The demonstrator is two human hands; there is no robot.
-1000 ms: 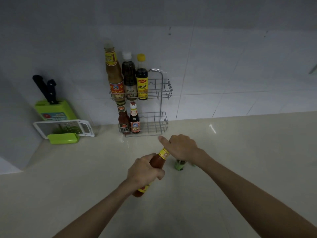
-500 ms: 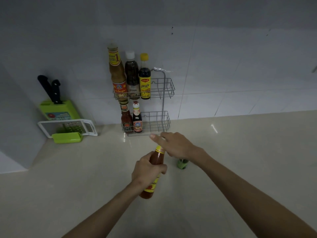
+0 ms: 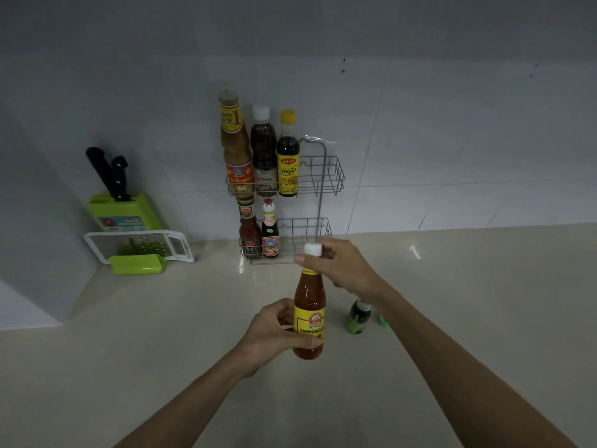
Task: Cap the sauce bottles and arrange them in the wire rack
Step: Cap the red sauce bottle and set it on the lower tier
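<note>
You are at the capping step. Your left hand [image 3: 277, 331] is wrapped round the labelled belly of the red bottle [image 3: 309, 295], thumb across the front, and holds it close to upright between you and the rack [image 3: 327, 176]. I cannot tell whether its base touches the surface [image 3: 161, 334]. Your right hand [image 3: 342, 270] reaches in from the right, thumb and fingers pinching the white cap [image 3: 313, 249], which sits on top of the neck. Both forearms stretch forward and converge on the bottle.

How far the cap is screwed down does not show, so judge that by feel. As I read it, the next move is to turn the cap home with the right hand while the left stops the bottle from spinning. Then carry the bottle to the rack.

The rack stands against the wall with 2 tiers. 3 bottles fill the left of the upper tier and 2 stand at the left of the lower one, and each tier has free room at its right end. The lower tier sits under the upper, so headroom may be tight there. Lift the bottle over the front wire and lower it straight.

1 green bottle [image 3: 358, 315] stands on the surface just right of the red one, below your right wrist. A small green piece [image 3: 382, 320] beside it is likely its cap. Keep your forearm from knocking either.
</note>
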